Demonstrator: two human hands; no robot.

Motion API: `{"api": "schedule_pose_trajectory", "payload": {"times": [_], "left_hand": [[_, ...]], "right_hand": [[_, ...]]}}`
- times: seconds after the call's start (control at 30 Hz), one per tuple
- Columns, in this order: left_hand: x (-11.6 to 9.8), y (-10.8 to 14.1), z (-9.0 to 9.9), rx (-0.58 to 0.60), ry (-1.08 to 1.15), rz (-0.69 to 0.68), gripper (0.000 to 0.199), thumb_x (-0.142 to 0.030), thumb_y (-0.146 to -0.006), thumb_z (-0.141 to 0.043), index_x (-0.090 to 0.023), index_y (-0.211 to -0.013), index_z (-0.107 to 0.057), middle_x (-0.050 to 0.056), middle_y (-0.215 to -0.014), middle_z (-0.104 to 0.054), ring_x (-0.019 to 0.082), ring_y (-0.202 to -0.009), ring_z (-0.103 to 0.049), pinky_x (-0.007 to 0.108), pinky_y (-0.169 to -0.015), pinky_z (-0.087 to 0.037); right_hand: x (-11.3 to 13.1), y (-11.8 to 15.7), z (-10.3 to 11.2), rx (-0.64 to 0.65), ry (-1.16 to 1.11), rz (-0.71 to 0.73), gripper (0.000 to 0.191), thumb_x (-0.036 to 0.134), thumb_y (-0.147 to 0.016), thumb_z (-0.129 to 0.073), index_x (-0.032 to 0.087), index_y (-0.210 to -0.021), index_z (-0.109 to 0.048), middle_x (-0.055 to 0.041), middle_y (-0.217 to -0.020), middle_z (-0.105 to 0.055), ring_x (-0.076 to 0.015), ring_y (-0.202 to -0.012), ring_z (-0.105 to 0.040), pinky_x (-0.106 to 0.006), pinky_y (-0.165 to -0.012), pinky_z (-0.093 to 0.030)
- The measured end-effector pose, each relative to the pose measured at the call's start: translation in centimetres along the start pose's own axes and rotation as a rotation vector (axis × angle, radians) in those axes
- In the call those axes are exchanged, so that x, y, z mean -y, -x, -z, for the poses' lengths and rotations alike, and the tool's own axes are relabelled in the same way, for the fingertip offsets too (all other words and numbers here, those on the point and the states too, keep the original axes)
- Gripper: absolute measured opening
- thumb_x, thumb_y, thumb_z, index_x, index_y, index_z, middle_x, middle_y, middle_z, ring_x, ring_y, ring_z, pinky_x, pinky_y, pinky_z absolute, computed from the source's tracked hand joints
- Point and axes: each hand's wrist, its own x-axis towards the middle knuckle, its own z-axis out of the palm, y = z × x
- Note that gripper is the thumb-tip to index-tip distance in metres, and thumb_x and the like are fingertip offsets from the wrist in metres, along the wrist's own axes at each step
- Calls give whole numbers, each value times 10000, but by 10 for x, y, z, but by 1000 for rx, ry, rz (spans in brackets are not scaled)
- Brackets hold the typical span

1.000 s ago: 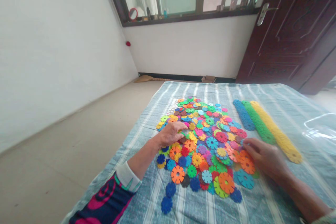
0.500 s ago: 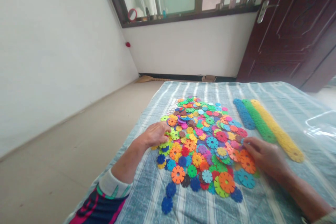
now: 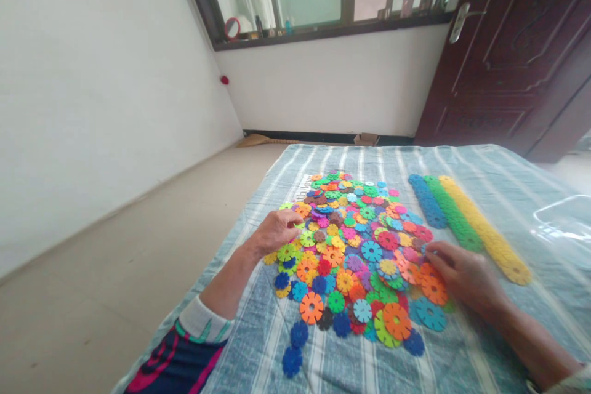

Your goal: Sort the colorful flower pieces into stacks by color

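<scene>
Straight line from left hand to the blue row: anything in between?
Yes. The disc pile spreads between the left hand and the blue row. The right hand is at the pile's right edge, nearer the wearer, off that line.

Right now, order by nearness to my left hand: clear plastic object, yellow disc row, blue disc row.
From the left hand:
1. Blue disc row, right of the pile
2. Yellow disc row, farther right
3. Clear plastic object, right edge

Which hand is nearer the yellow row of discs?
Right. The right hand is close to the yellow row, at the right edge of the pile; the left hand is across it, at its left edge.
</scene>
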Motion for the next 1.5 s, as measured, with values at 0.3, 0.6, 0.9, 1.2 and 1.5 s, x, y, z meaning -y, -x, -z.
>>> {"api": "schedule_pose_trajectory", "payload": {"times": [0.3,0.6,0.9,1.2,1.5], "left_hand": [[-29,-8,-35,178,-39,-273,182,-200,-735,-642,-181,-910,-687,66,-1015,-676,203,-972,-591,325,-911,-437],[-23,-3,-33,-102,-92,-191,119,-184,-789,-580,-186,-864,-672,54,-909,-692,193,-905,-613,335,-857,-478],[-42,-9,-49,53,-117,-323,225,-167,-780,-601,-185,-992,-675,84,-1115,-667,231,-1083,-574,389,-975,-433],[-41,-3,-49,-108,-147,-307,79,-207,-791,-615,-182,-823,-683,100,-1179,-622,250,-1145,-521,417,-1018,-407],[-38,-5,-59,-129,-327,-395,103,-214,-837,-584,-151,-867,-660,102,-1015,-667,233,-1010,-564,410,-920,-475]], "right_hand": [[0,0,0,13,7,-2,257,395,-838,-481,254,-776,-686,13,-666,-702,-160,-582,-659,-239,-542,-469],[1,0,-1,-1,13,1,251,383,-837,-482,256,-778,-690,11,-685,-711,-160,-607,-668,-233,-537,-461],[-1,-1,-2,13,26,9,246,358,-851,-481,244,-804,-694,9,-670,-701,-148,-578,-648,-222,-543,-446],[1,-3,-2,11,30,6,232,338,-851,-478,239,-808,-684,1,-711,-707,-153,-641,-659,-223,-572,-449],[0,-3,-5,2,20,-13,236,329,-844,-486,221,-838,-696,-11,-704,-705,-154,-612,-645,-234,-559,-424]]}}
